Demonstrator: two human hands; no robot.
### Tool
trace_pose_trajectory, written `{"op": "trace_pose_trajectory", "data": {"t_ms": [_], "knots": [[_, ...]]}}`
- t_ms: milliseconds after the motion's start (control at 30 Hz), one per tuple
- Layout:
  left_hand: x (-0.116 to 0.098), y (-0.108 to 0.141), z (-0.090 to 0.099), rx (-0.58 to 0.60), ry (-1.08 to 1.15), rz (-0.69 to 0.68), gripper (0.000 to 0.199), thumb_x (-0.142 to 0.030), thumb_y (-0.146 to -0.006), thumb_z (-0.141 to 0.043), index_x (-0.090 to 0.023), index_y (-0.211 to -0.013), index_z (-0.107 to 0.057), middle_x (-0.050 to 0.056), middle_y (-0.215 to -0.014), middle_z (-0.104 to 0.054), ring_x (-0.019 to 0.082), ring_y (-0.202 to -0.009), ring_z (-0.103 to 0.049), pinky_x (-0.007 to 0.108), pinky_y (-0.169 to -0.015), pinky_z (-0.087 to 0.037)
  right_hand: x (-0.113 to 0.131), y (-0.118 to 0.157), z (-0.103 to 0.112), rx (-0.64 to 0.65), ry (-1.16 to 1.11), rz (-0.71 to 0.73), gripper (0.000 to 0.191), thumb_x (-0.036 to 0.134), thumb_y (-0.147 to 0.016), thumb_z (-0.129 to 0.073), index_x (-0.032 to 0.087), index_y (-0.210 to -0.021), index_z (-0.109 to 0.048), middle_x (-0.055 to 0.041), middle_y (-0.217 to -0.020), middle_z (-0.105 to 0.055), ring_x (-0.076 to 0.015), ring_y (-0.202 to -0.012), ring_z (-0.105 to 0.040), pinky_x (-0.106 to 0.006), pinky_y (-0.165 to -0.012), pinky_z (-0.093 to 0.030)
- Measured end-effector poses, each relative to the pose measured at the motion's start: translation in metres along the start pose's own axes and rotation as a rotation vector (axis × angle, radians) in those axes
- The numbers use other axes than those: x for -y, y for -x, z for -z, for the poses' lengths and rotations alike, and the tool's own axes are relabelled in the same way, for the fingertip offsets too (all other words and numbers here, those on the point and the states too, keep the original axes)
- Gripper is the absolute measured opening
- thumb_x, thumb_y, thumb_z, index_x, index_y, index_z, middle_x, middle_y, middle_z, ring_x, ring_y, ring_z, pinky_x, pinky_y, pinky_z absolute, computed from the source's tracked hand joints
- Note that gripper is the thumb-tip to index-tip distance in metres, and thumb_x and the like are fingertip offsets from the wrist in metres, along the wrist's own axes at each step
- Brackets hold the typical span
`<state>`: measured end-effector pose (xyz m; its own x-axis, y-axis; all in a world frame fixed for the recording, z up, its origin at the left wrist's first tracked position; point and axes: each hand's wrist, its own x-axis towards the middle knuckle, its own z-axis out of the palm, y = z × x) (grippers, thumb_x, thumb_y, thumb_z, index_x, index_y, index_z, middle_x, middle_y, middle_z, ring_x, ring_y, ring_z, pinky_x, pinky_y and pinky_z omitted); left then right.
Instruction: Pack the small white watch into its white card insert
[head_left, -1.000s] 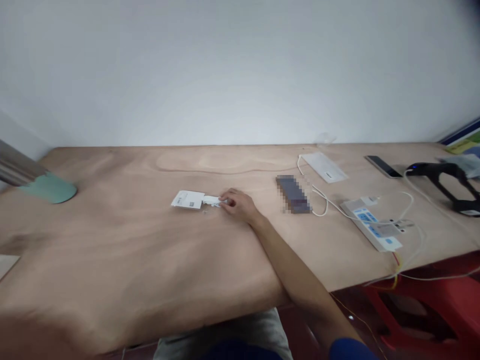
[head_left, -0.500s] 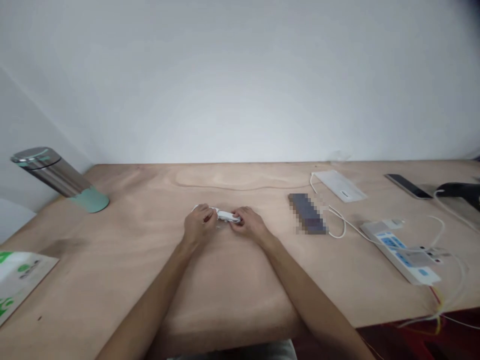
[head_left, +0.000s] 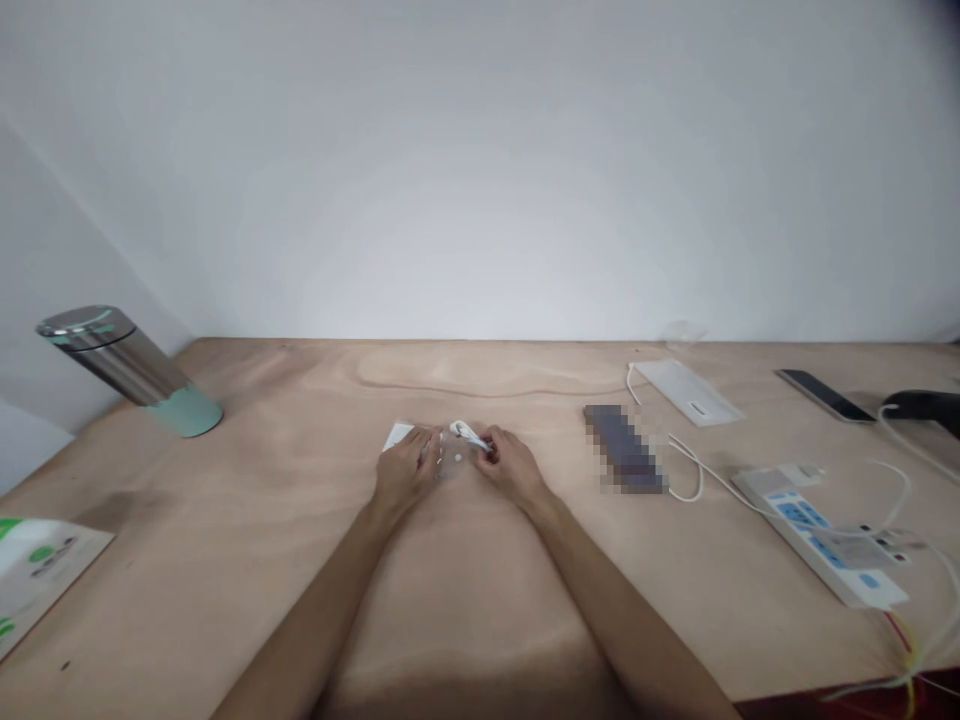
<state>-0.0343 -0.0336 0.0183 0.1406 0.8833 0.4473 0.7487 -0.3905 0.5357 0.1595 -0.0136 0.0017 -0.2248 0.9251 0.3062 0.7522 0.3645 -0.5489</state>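
Note:
Near the middle of the wooden table, my right hand (head_left: pixel 510 465) is closed on one end of a small white cable bundle (head_left: pixel 466 433), whose loop sticks out to the left. My left hand (head_left: pixel 409 465) rests to the left, its fingers bent at the edge of a thin clear plastic piece (head_left: pixel 454 458) that lies between the hands. A white flat item (head_left: pixel 397 435) shows behind the left hand, partly covered by it. Whether the white item and the clear plastic are joined cannot be made out.
A steel and mint bottle (head_left: pixel 142 370) stands at the back left, a printed packet (head_left: pixel 52 570) at the left edge. To the right are a blurred dark phone (head_left: pixel 622 450), a white power bank (head_left: pixel 690 392), another phone (head_left: pixel 825 396), a power strip (head_left: pixel 817 535) and loose cables.
The white bundle has come away from my left hand and is now in my right hand only. Clear plastic and the white flat item now show more. The view has shifted slightly.

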Motion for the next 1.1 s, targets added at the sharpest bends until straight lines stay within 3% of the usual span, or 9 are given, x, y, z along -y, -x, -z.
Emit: {"op": "trace_pose_trajectory", "data": {"t_ms": [133,367,533,733,1100], "knots": [[-0.003,0.002,-0.001,0.046,-0.009,0.000,0.033,-0.031,-0.092,-0.043,-0.023,-0.123,-0.050,0.005,-0.110,-0.063,0.016,-0.090,-0.062,0.025,-0.074,-0.048,-0.001,0.003,-0.001,-0.020,-0.057,0.068,0.019,0.019,-0.076,-0.058,0.021,-0.095,-0.061,-0.0037,-0.085,-0.065,-0.0175,-0.079,-0.059,-0.028,-0.073,-0.046],[-0.003,0.004,-0.003,0.069,0.002,0.006,0.032,-0.033,-0.087,-0.051,-0.023,-0.118,-0.050,0.005,-0.109,-0.058,0.015,-0.082,-0.060,0.026,-0.069,-0.049,0.001,0.007,0.000,-0.076,-0.262,0.085,0.022,0.023,-0.080,-0.055,0.022,-0.100,-0.064,-0.0054,-0.090,-0.065,-0.0163,-0.075,-0.060,-0.027,-0.066,-0.051],[-0.002,0.001,-0.003,0.099,0.112,0.069,0.025,-0.034,-0.088,-0.049,-0.022,-0.110,-0.051,0.003,-0.097,-0.061,0.016,-0.080,-0.059,0.028,-0.069,-0.048,0.009,0.006,-0.004,-0.053,-0.583,-0.067,0.022,0.037,-0.082,-0.057,0.022,-0.097,-0.065,-0.0048,-0.090,-0.067,-0.0165,-0.074,-0.062,-0.028,-0.066,-0.052],[-0.002,0.001,-0.008,0.092,0.353,0.158,0.028,-0.030,-0.086,-0.050,-0.024,-0.113,-0.051,0.002,-0.097,-0.062,0.015,-0.076,-0.057,0.026,-0.068,-0.047,0.012,0.001,-0.011,-0.078,-0.981,-0.264,0.032,0.042,-0.066,-0.073,0.021,-0.085,-0.059,0.0007,-0.071,-0.062,-0.0143,-0.064,-0.059,-0.028,-0.062,-0.053],[-0.006,0.003,-0.009,0.202,0.607,0.256,0.031,-0.032,-0.086,-0.048,-0.020,-0.113,-0.058,-0.003,-0.060,-0.054,0.012,-0.052,-0.052,0.023,-0.054,-0.044,0.004,-0.006,-0.013,-0.045,-1.121,-0.348,0.033,0.038,-0.059,-0.078,0.019,-0.077,-0.059,0.0042,-0.061,-0.057,-0.0114,-0.056,-0.056,-0.025,-0.055,-0.052]]}}
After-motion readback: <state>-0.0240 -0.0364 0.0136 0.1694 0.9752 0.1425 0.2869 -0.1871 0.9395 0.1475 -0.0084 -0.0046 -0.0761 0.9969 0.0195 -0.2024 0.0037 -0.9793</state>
